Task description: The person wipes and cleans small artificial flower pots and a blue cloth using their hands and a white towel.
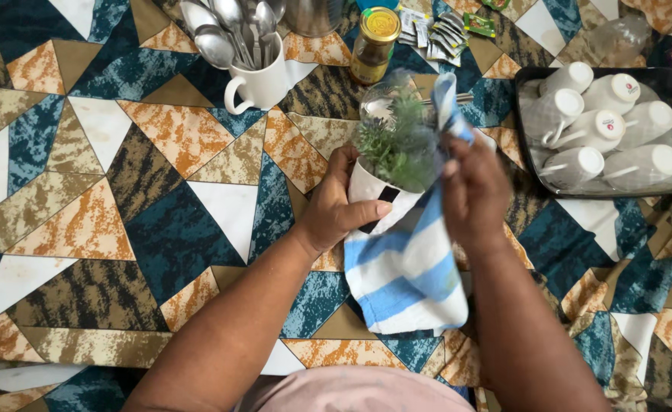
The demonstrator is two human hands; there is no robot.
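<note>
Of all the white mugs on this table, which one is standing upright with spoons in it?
The white ceramic mug at the top left, standing alone on the patterned tablecloth; metal spoons stick out of it. The other white mugs lie in the black tray.

Table under geometric tablecloth (122, 229), blue, orange, brown, white triangles, even light

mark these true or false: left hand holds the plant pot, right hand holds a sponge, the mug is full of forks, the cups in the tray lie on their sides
1. The left hand holds the white plant pot: true.
2. The right hand holds a sponge: false, it holds a blue and white striped cloth.
3. The white mug is full of forks: false, it holds spoons.
4. The white cups in the black tray lie on their sides: true.
</note>
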